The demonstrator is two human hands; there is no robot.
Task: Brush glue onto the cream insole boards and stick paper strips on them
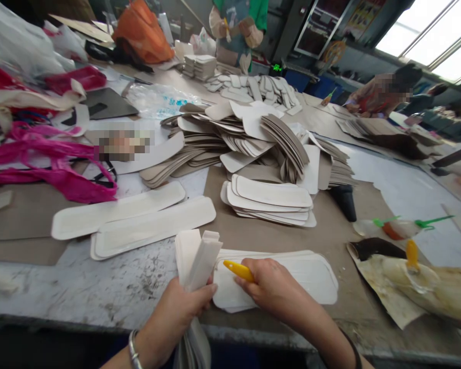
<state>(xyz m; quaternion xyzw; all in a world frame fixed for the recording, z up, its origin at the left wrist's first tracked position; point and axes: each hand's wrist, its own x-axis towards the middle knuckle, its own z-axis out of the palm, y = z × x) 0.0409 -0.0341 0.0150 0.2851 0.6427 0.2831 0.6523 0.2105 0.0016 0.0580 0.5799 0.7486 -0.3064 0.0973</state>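
Note:
A bundle of long white strips (204,260) is gripped in my left hand (184,302), its loose ends hanging below the table edge. My right hand (271,284) closes around a yellow handle (238,270); the tool's working end is hidden. Beneath the right hand lies a stack of white rounded panels (311,274), several deep. Two long pale panels (153,228) rest overlapping to the left. Farther back sits another stack of white rounded pieces (272,195).
A large heap of grey-brown cut pieces (203,141) fills the middle. At right are a stained bottle (441,292) with a yellow tool and green-tipped bottles (401,227). Pink straps (61,159) and an orange bag (142,33) lie left. Two people work beyond the table.

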